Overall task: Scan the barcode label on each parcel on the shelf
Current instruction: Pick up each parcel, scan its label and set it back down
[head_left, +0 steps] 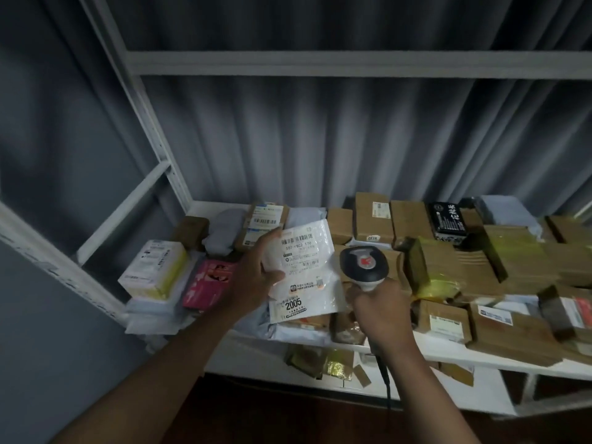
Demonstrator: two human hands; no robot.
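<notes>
My left hand (256, 277) holds a flat white mailer parcel (304, 277) tilted up above the shelf, its barcode label (298, 241) facing me and a "2005" sticker near its lower edge. My right hand (379, 310) grips the handle of a grey and black barcode scanner (363, 262), whose head sits just right of the parcel, with its cable hanging down. Many other parcels lie on the white shelf (480, 358): brown cardboard boxes (373, 219), a white and yellow box (153, 270) and a pink packet (208, 283).
A black box (447, 221) and yellow-taped cartons (442, 270) fill the right side. White metal shelf posts (153, 129) and a crossbar (320, 64) frame the bay, with a grey curtain behind. More packets sit on the lower shelf (320, 363).
</notes>
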